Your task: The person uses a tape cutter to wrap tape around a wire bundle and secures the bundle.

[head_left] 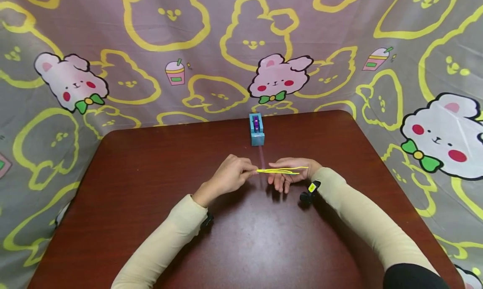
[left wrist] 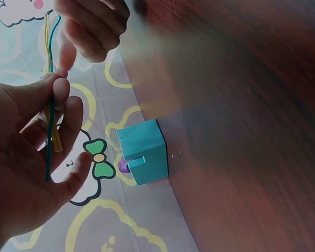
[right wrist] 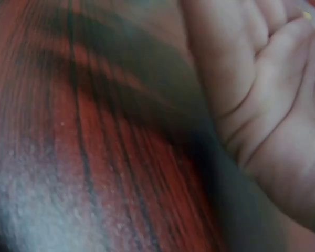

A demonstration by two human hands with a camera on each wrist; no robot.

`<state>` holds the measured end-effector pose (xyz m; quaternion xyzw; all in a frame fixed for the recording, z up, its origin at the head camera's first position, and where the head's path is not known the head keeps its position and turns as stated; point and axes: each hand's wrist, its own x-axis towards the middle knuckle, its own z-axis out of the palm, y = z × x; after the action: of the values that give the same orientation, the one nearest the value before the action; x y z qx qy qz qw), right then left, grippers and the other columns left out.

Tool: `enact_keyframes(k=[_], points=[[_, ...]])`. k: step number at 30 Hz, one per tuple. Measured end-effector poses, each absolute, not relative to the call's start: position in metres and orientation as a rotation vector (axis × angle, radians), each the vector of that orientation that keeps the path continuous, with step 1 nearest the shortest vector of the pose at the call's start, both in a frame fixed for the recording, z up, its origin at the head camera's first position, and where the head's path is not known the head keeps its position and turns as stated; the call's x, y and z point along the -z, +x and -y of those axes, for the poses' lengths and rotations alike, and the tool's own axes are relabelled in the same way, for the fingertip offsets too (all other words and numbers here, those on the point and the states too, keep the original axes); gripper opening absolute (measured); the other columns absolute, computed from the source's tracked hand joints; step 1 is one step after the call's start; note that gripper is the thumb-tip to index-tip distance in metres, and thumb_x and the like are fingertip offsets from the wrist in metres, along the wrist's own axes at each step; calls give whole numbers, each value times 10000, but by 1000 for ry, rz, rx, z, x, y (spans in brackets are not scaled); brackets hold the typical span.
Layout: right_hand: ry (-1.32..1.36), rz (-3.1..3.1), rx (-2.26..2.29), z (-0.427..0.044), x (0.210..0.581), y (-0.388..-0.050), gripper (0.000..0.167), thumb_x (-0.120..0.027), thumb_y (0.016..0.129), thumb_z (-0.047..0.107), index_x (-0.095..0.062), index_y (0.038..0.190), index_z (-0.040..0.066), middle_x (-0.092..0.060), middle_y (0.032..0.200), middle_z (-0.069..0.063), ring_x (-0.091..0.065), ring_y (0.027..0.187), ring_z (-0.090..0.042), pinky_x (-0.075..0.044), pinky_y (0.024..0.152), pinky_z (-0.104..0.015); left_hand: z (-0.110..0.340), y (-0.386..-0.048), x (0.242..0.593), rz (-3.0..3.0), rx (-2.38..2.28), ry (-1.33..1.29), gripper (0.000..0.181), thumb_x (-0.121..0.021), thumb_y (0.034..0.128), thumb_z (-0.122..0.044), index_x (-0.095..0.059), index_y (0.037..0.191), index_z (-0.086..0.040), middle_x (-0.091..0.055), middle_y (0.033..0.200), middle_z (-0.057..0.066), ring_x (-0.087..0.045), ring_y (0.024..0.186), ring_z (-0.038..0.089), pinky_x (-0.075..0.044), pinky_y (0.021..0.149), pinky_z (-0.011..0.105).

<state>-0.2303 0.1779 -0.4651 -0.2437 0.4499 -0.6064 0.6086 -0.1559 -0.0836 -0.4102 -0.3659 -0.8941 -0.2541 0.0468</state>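
A bundle of thin yellow strands (head_left: 277, 170) stretches between my hands; in the left wrist view one strand (left wrist: 50, 113) looks dark green. My left hand (head_left: 231, 173) pinches the bundle between thumb and fingertips, and loose ends hang past its palm in the left wrist view. Close beside it, the right hand (head_left: 289, 170) has its palm turned up and fingers loosely bent, with the strands running across or just above the palm. Whether they touch it, I cannot tell. The right wrist view shows that palm (right wrist: 289, 105) blurred, with a speck of yellow at the top.
Beyond the hands stands a blue tape dispenser (head_left: 257, 139) with a purple roll. A faint pale streak (head_left: 261, 157) runs from it toward the hands; tape or reflection, I cannot tell. The glossy brown table (head_left: 151, 175) meets a patterned curtain (head_left: 211, 37) at the back and sides.
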Motion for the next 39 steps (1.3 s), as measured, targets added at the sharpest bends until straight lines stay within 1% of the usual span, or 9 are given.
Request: enact_keyframes(k=[6, 12, 15, 19, 24, 29, 33, 36, 39], points=[[-650, -987, 1436, -175, 469, -233, 383, -482, 1077, 249, -685, 987, -63, -732, 783, -101, -717, 668, -174, -589, 623, -327, 84, -155, 411, 2727, 747, -1132, 107, -746, 922, -122, -816, 1003, -121, -647, 761, -77, -574, 662, 78, -440, 818, 416], [-678, -1071, 1358, -175, 466, -240, 333, -529, 1058, 238, -674, 997, -55, -714, 752, -68, -693, 637, -159, -574, 577, -304, 84, -155, 413, 2712, 726, -1150, 96, -747, 919, -112, -815, 986, -118, -632, 752, -83, -578, 672, 88, -429, 820, 419], [-698, -1150, 1293, -175, 459, -244, 322, -516, 1063, 195, -669, 1010, -84, -699, 744, -58, -678, 640, -156, -578, 594, -314, 85, -155, 412, 2706, 703, -1152, 102, -749, 918, -114, -817, 994, -126, -648, 771, -82, -588, 686, 91, -426, 825, 415], [-710, -1271, 1219, -174, 445, -245, 322, -495, 1059, 108, -598, 1062, -197, -674, 727, -60, -643, 639, -152, -582, 631, -346, 84, -155, 412, 2710, 671, -1147, 111, -743, 926, -131, -819, 1006, -142, -659, 785, -85, -588, 690, 80, -426, 832, 410], [-758, -1468, 1127, -171, 422, -237, 372, -536, 1050, 115, -555, 1090, -255, -652, 709, -78, -611, 626, -157, -576, 647, -357, 85, -154, 412, 2713, 676, -1133, 117, -748, 921, -137, -820, 1013, -150, -655, 775, -90, -582, 678, 75, -427, 828, 414], [-872, -1697, 1078, -170, 405, -222, 325, -556, 1044, 118, -646, 1010, -193, -640, 677, -128, -600, 582, -178, -567, 616, -365, 84, -155, 411, 2705, 712, -1117, 122, -760, 912, -148, -822, 1016, -161, -665, 767, -96, -575, 654, 57, -431, 802, 391], [-1053, -1923, 1006, -169, 397, -208, 256, -550, 1044, 95, -704, 914, -63, -637, 651, -103, -590, 583, -179, -551, 592, -406, 84, -158, 413, 2703, 794, -1121, 114, -771, 902, -127, -823, 1002, -141, -692, 784, -75, -571, 638, 40, -458, 721, 322], [-1199, -2129, 905, -169, 394, -199, 225, -568, 1037, 96, -717, 873, 58, -626, 638, -16, -576, 590, -124, -525, 590, -351, 84, -162, 413, 2763, 920, -1102, 110, -767, 907, -128, -820, 1003, -121, -701, 812, -61, -569, 654, 62, -460, 644, 277], [-1319, -2330, 785, -169, 395, -191, 208, -597, 1024, 106, -703, 848, 136, -615, 634, 34, -538, 577, -53, -479, 576, -275, 85, -167, 413, 2868, 1123, -1056, 130, -769, 909, -144, -812, 1020, -94, -714, 869, -62, -581, 719, 107, -460, 646, 262]])
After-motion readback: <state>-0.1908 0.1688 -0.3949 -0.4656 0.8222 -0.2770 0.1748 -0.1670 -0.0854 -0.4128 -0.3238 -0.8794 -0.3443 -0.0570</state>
